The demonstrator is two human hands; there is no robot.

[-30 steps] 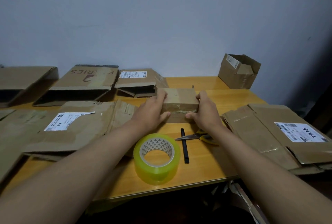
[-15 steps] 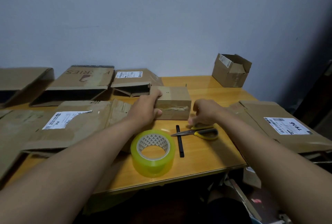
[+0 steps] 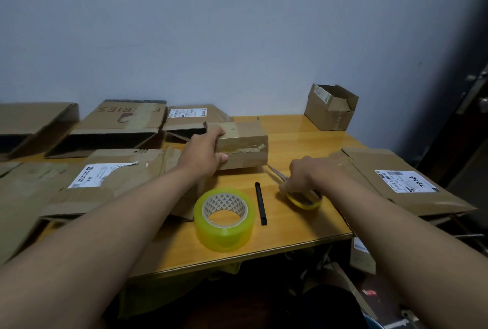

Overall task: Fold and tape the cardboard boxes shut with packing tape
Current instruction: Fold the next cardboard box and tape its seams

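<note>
A small brown cardboard box (image 3: 245, 143) stands closed on the wooden table (image 3: 290, 225), with tape across its front seam. My left hand (image 3: 203, 153) grips its left end, fingers on top and thumb on the front. My right hand (image 3: 307, 174) is curled round the yellow handles of the scissors (image 3: 303, 198), whose blades point towards the box. A yellowish roll of packing tape (image 3: 224, 219) lies flat near the table's front edge, between my arms.
A black stick (image 3: 261, 203) lies right of the tape. Flattened cartons cover the left (image 3: 100, 178) and right (image 3: 396, 183) of the table. More flat boxes (image 3: 118, 122) lean at the back, and an open small box (image 3: 330, 108) stands at the back right.
My right hand left the box's right end and came down onto the scissors, taking hold of the handles. The left hand stays on the box.
</note>
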